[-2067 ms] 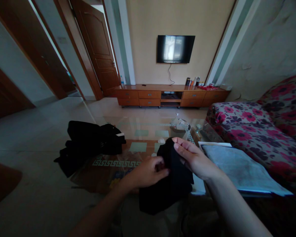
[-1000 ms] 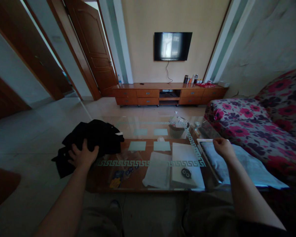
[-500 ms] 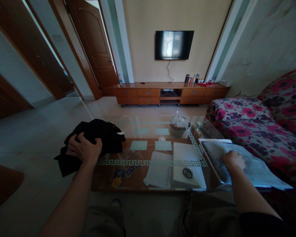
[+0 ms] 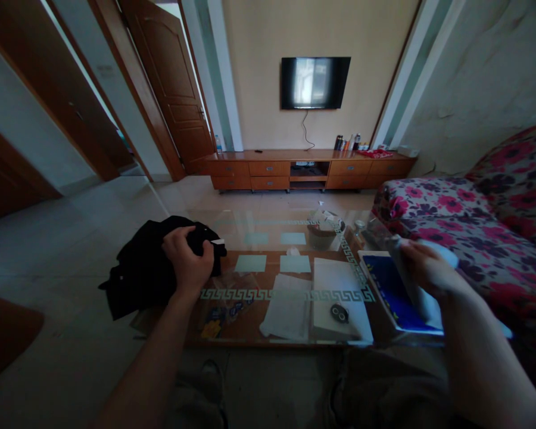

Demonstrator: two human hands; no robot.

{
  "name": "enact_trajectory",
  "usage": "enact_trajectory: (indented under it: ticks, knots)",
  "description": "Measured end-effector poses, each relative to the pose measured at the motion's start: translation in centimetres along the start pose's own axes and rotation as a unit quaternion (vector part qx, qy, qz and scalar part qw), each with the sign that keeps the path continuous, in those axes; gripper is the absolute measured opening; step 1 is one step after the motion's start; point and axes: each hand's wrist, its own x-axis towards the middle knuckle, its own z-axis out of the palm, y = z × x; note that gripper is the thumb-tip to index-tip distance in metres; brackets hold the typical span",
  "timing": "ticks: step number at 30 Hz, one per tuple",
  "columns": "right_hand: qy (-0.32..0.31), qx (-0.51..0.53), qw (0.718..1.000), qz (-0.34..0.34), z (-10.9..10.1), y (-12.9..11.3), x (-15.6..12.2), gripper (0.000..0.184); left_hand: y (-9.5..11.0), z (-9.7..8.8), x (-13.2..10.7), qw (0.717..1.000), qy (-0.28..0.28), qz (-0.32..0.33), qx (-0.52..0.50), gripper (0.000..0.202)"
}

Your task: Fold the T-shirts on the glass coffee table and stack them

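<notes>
A crumpled black garment [image 4: 145, 262] with a small white tag [image 4: 217, 242] lies over the left end of the glass coffee table. On its right part, near the tag, my left hand [image 4: 188, 257] has its fingers and thumb curled around the fabric. My right hand [image 4: 426, 265] is closed on a thin pale grey-blue sheet [image 4: 417, 292], cloth or plastic; I cannot tell which. The sheet is bunched and lifted at the hand. Beneath it shows a flat blue item with yellow marks [image 4: 384, 283] and a white border.
The glass table [image 4: 268, 295] has papers [image 4: 290, 307] and a dark round-eyed object [image 4: 340, 313] near its front. Farther back are a bin-like container [image 4: 324, 232] and a glass jar [image 4: 360, 226]. A floral sofa [image 4: 455, 238] stands right; a TV cabinet [image 4: 268, 168] is along the wall.
My right hand has lifted and folded back the pale sheet, uncovering the blue item. My left hand has moved right across the black garment toward its white tag.
</notes>
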Motion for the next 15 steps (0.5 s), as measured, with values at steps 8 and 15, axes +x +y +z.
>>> enact_trajectory:
  ticks: [8, 15]
  knots:
    - [0.078, 0.032, 0.995, -0.046, 0.7, -4.2, -2.2, 0.041, 5.4, 0.5, -1.1, 0.983, -0.033, 0.069, -0.17, 0.039]
    - [-0.163, 0.194, 0.965, -0.066, 11.9, -7.3, -5.1, 0.038, 7.8, 0.6, -2.2, 0.964, -0.073, 0.118, -0.225, 0.028]
